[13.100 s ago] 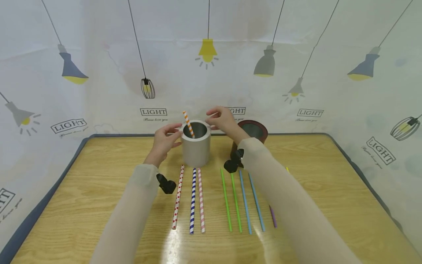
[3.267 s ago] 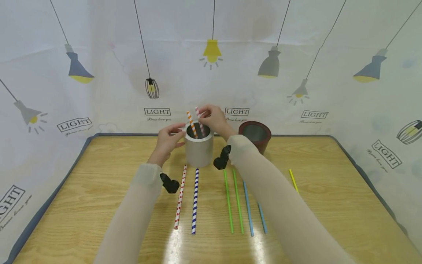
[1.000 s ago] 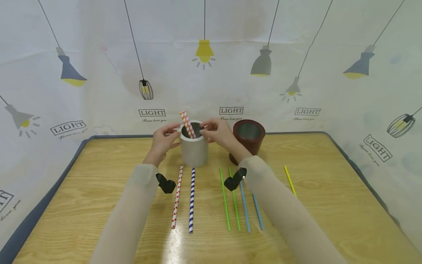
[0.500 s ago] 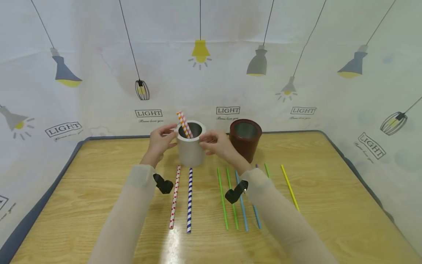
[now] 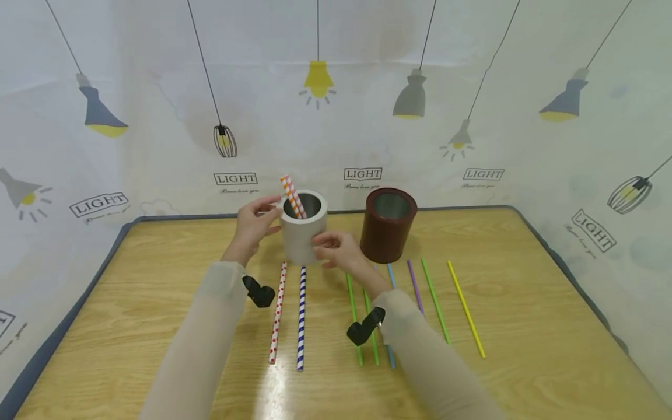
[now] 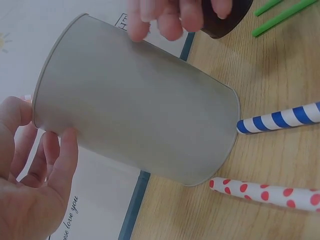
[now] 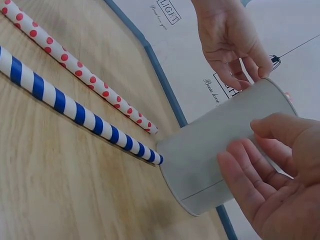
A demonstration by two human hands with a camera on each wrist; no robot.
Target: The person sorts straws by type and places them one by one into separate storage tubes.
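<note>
R hand (image 5: pixel 336 249) has dropped from the rim to the grey cup's (image 5: pixel 303 233) front, fingers relaxed, holding nothing. L hand (image 5: pixel 253 221) fingertips touch the rim, uncurled. Cup sits mid wood table (image 5: pixel 525 303), lamp-print backdrop behind.

A wooden desk (image 5: pixel 157 303) with a dark grey edge carries a grey cup (image 5: pixel 303 236). Just right of the cup stands a brown cup (image 5: pixel 387 227). In front of the grey cup lie a red-dotted straw (image 5: pixel 276 312) and a blue-striped straw (image 5: pixel 301 318); further right lie green, blue, purple and yellow straws (image 5: pixel 465 308).
</note>
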